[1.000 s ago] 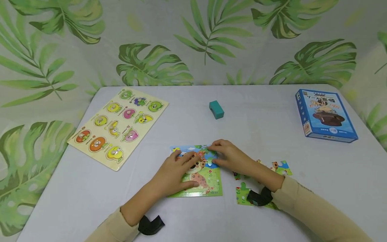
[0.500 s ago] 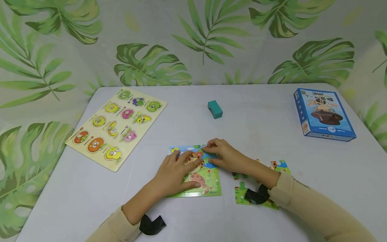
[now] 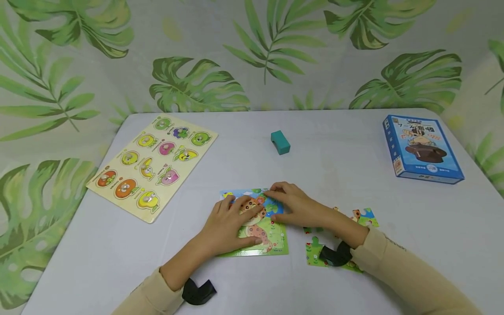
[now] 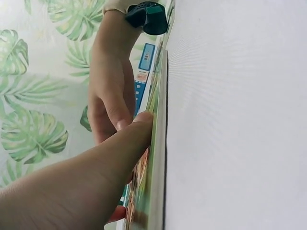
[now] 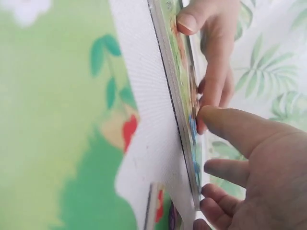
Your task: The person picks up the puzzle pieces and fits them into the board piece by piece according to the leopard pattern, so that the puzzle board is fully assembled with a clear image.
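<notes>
While the left hand (image 3: pixel 224 227) lies spread over the puzzle (image 3: pixel 267 229), lower centre of the frame, I note the right hand's (image 3: pixel 300 204) thumb has slid lower, parted from the forefinger, pinching nothing evident; the blue section (image 3: pixel 271 207) is probably seated.

The place looks like a play area: a white-covered table (image 3: pixel 236 162) with leaf-print fabric (image 3: pixel 299 26) as a backdrop. Taken from the table's middle, the fabric fills twelve o'clock and continues towards nine and three. Playthings give the character away: a fruit puzzle board (image 3: pixel 156 158) at ten o'clock, a blue printed box (image 3: pixel 423 148) at two, loose jigsaw pieces (image 3: pixel 315 253) at four, an animal jigsaw (image 3: pixel 264 234) at six. Home, classroom or studio cannot be told.
</notes>
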Demonstrator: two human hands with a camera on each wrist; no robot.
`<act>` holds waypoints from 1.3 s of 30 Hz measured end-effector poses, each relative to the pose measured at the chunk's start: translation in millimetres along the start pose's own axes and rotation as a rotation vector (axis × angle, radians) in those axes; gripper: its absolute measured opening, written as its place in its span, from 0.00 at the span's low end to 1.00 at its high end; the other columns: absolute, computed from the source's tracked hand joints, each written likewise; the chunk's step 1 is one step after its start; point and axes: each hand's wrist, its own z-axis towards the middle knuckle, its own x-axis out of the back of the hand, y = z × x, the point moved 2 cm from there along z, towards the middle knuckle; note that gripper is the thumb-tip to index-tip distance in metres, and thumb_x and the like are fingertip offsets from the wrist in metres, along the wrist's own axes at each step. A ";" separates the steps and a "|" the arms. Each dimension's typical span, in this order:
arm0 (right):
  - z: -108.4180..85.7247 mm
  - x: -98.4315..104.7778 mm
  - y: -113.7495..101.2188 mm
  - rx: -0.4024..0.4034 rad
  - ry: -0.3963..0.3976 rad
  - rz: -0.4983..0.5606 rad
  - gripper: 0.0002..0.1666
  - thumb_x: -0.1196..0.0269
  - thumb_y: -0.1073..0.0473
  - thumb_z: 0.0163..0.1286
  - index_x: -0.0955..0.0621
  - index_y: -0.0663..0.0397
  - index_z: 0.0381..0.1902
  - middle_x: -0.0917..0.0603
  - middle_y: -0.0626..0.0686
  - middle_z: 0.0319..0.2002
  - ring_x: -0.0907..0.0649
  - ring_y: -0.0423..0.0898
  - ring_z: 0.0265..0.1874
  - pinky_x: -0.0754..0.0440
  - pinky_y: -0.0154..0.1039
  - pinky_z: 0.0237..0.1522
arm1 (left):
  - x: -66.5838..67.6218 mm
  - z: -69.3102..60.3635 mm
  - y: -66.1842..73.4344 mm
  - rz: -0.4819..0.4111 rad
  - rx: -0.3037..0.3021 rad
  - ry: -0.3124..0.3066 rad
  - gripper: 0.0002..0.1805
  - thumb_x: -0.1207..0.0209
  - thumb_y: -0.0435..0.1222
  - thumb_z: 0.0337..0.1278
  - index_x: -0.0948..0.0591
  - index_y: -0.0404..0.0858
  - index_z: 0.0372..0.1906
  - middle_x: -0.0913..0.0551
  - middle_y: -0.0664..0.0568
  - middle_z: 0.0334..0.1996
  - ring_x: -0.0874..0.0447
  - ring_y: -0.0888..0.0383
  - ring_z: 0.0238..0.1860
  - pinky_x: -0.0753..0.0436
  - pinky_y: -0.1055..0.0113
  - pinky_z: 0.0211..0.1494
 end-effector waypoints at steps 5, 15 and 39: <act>-6.5 10.9 -1.6 -0.066 0.014 0.178 0.38 0.38 0.49 0.59 0.36 0.51 0.64 0.41 0.55 0.62 0.41 0.50 0.61 0.39 0.52 0.58 | -0.9 -0.2 -6.2 -0.055 0.018 -0.004 0.43 0.49 0.67 0.43 0.42 0.59 0.67 0.40 0.50 0.63 0.45 0.42 0.60 0.43 0.48 0.58; -50.0 40.6 -4.7 -0.080 0.201 0.223 0.39 0.36 0.47 0.57 0.37 0.46 0.64 0.39 0.49 0.62 0.35 0.51 0.58 0.33 0.52 0.54 | 10.4 -22.2 -26.1 -0.200 0.116 0.092 0.44 0.41 0.60 0.43 0.40 0.49 0.67 0.39 0.49 0.63 0.44 0.50 0.62 0.43 0.54 0.62; -96.1 13.1 38.3 -0.202 0.151 0.114 0.40 0.34 0.46 0.53 0.34 0.46 0.62 0.33 0.48 0.60 0.31 0.48 0.56 0.31 0.50 0.52 | 10.6 -67.0 -30.4 -0.333 0.206 0.011 0.55 0.34 0.59 0.33 0.41 0.33 0.66 0.43 0.48 0.64 0.49 0.52 0.64 0.42 0.56 0.63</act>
